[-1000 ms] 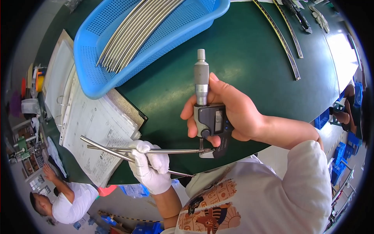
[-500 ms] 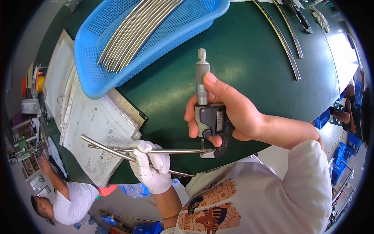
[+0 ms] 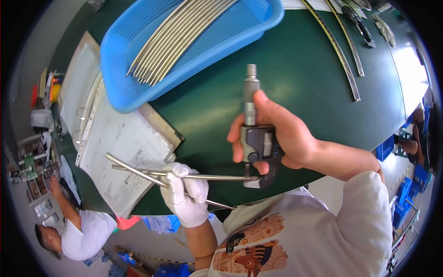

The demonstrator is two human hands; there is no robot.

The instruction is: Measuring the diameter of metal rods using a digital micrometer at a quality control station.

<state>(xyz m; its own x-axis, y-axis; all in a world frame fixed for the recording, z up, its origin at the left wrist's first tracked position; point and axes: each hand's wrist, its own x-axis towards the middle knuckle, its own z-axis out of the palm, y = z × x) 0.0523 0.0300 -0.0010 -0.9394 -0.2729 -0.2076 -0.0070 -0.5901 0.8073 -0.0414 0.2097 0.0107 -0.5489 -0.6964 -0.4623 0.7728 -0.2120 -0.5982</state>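
Observation:
My right hand [image 3: 293, 138] is bare and wrapped round a digital micrometer [image 3: 250, 138] with a grey barrel, dark body and small display. Its thimble points away from me, with my thumb on the barrel. White-gloved, my left hand [image 3: 187, 198] grips two thin metal rods that cross each other. The end of one rod [image 3: 221, 177] lies at the micrometer's jaws, nearest to me. The second rod [image 3: 118, 161] slants from the upper left down toward my shirt. Glove fingers hide part of both rods.
A blue perforated basket [image 3: 161, 94] with several long metal rods [image 3: 180, 39] stands at the far left on the green table [image 3: 314, 87]. An open ring binder of drawings [image 3: 124, 143] lies below it. Two narrow strips [image 3: 344, 60] lie far right. Another person [image 3: 90, 231] sits at lower left.
The whole view has shifted slightly, so the basket, binder and both hands appear a little farther right. Both hands keep the same grip, and the rod end stays at the micrometer's jaws.

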